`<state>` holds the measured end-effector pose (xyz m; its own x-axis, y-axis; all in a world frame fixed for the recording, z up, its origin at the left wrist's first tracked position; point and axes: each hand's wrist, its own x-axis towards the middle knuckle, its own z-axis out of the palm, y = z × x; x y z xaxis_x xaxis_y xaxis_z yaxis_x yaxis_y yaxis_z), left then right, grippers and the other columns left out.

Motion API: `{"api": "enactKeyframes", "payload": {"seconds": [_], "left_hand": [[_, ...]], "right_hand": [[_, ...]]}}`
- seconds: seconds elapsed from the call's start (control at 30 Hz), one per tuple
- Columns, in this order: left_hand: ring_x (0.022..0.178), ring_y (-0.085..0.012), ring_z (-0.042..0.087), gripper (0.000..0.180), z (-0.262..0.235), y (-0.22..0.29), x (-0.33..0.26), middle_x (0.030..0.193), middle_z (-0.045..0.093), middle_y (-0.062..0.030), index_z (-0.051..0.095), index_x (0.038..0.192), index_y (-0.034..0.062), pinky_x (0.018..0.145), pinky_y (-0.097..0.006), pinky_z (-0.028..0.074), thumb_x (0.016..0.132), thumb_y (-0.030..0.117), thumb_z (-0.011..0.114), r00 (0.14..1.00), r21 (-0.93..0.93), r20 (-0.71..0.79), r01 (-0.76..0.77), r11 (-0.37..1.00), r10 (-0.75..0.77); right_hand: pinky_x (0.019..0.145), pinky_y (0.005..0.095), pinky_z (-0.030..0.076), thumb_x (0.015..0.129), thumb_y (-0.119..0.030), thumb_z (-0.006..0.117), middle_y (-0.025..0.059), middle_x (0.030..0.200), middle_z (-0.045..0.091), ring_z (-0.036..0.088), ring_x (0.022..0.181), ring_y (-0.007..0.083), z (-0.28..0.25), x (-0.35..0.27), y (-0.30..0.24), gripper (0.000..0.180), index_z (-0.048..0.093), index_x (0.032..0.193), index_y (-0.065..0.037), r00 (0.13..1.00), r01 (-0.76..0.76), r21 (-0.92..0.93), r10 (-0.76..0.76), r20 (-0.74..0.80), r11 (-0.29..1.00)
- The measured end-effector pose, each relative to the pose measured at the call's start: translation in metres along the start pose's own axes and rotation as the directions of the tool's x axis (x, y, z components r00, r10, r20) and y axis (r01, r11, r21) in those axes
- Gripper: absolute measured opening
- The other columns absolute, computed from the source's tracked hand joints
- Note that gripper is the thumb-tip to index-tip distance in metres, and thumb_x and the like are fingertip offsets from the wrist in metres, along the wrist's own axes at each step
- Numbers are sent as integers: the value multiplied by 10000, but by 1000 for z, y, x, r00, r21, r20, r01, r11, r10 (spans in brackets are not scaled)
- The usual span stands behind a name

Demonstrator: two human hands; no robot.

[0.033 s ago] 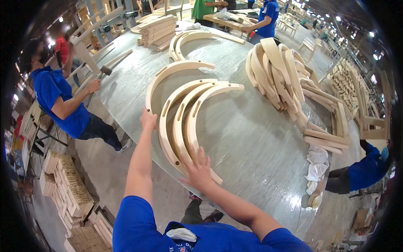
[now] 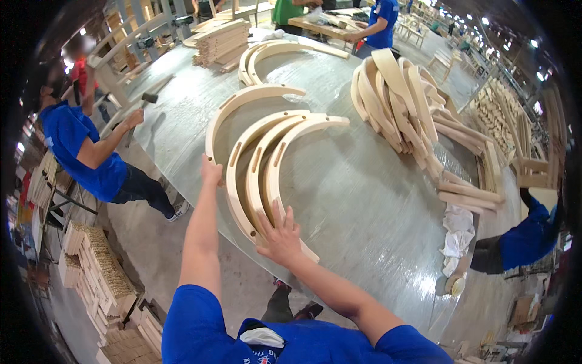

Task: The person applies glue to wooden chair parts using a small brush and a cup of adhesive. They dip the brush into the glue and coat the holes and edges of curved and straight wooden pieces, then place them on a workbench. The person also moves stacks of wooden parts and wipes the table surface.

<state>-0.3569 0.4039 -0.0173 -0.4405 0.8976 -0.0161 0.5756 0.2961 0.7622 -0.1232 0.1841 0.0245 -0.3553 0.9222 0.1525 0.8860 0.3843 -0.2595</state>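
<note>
Curved pale wooden pieces with slots and round holes lie on a grey, sheet-covered table. My left hand (image 2: 211, 171) is closed around the near end of the leftmost curved piece (image 2: 223, 114), at the table's left edge. Beside it, three more curved pieces (image 2: 235, 179) lie nested with their near ends toward me. Over the near ends of these, my right hand (image 2: 280, 239) rests flat with its fingers spread, touching the wood without gripping it. Part of the pieces under the palm is hidden.
Farther back lie more curved pieces (image 2: 247, 62) and a stack of flat slats (image 2: 222, 43). A heap of curved parts (image 2: 394, 100) fills the right side, near a white cloth (image 2: 457, 233). At left a co-worker (image 2: 91, 145) holds a hammer (image 2: 150, 97).
My right hand's fingers have shifted slightly on the curved pieces. The left hand keeps its hold. The co-worker's wooden frame at left has moved slightly leftward.
</note>
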Motion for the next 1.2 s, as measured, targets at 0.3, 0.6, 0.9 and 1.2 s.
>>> {"api": "enactKeyframes", "payload": {"seconds": [0.3, 0.6, 0.9, 1.2], "left_hand": [[1153, -315, 411, 788, -19, -60, -156, 1240, 388, -187, 213, 1362, 23, 992, -368, 322, 629, -23, 499, 999, -414, -25, -30, 910, 22], [1295, -379, 159, 883, 76, 34, -229, 1360, 131, -286, -7, 1354, -97, 1091, -412, 116, 647, 3, 512, 994, -490, -108, -79, 868, 30], [1281, -422, 149, 908, 184, 127, -59, 1385, 60, -315, -27, 1343, -116, 1094, -434, 138, 674, 62, 560, 982, -473, -6, -171, 864, 191], [1274, -364, 260, 675, 144, 186, 76, 1359, 258, -249, 241, 1341, -48, 1071, -433, 194, 772, 127, 559, 855, -489, -97, -487, 724, 509]], "right_hand": [[873, 456, 369, 533, -440, 754, 228, 1406, 256, 454, 1032, 357, -24, -20, 65, 1005, 294, 1393, -194, 977, -209, 129, 203, 57, 969], [916, 454, 353, 483, -415, 789, 222, 1327, 367, 453, 1092, 359, -45, 8, 172, 1030, 322, 1380, -219, 993, 3, 126, -17, 114, 992], [903, 446, 357, 456, -371, 795, 178, 1325, 369, 437, 1093, 358, -47, 122, 270, 1020, 346, 1358, -214, 995, -100, 9, 100, -24, 995], [965, 442, 361, 628, -386, 755, 172, 1295, 425, 431, 1161, 348, -5, 384, 277, 907, 300, 1386, -182, 934, -322, 120, 335, -122, 939]]}}
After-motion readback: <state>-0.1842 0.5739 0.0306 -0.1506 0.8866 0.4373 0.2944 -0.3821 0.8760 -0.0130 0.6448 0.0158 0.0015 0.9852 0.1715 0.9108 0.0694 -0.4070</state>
